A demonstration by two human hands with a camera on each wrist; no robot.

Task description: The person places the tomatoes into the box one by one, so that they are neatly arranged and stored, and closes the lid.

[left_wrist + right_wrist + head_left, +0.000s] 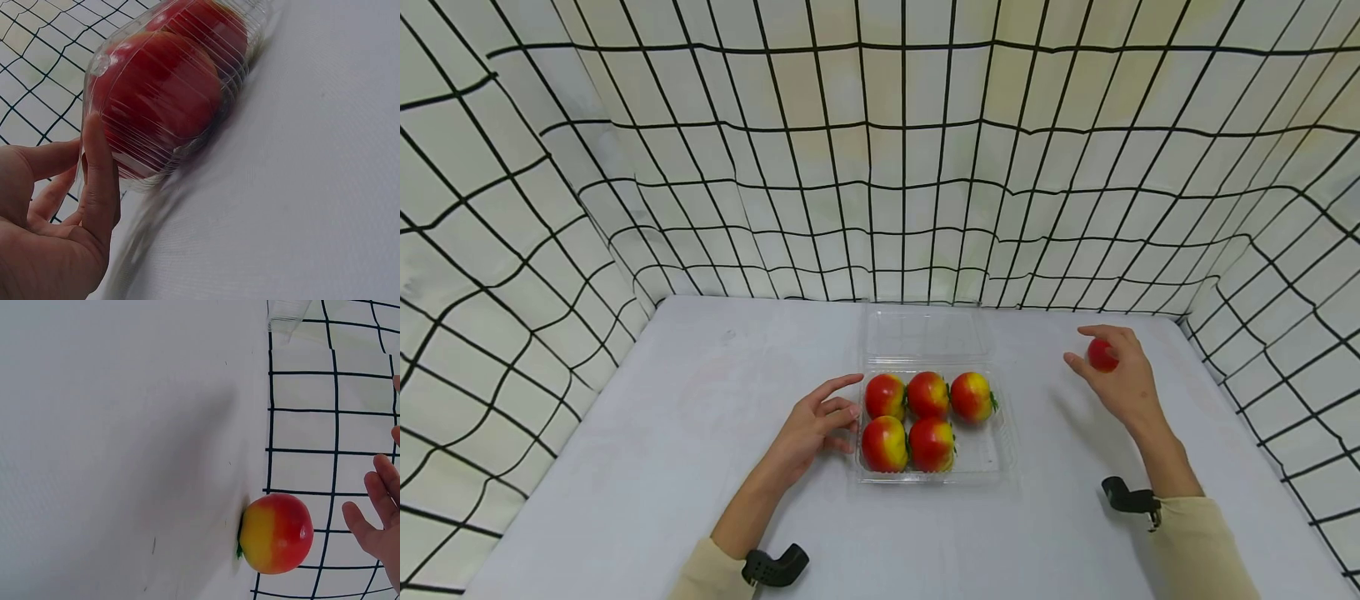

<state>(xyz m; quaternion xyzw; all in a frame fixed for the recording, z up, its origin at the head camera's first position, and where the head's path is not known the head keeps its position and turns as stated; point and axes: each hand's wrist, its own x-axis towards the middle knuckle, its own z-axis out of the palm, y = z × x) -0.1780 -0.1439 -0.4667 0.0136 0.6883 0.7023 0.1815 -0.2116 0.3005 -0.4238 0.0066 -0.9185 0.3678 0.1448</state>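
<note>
A clear plastic clamshell box [981,458] lies on the white table, holding several round red-and-yellow fruits [931,444] with green leafy stems. Its front right place shows bare plastic. At the box's left side is my left hand [805,433], fingers loosely bent; in the left wrist view its fingertips [94,128] appear to touch the clear wall. Far to the right, my right hand [1123,383] hovers with thumb and fingers spread over a single red-and-yellow fruit [1102,356]. The right wrist view shows that fruit [278,534] on the table, apart from the fingers.
The box's clear lid [925,333] is folded back behind it. A black grid net over pale walls [902,208] encloses the table [722,400] at the back and sides. Each wrist wears a black camera mount [775,567].
</note>
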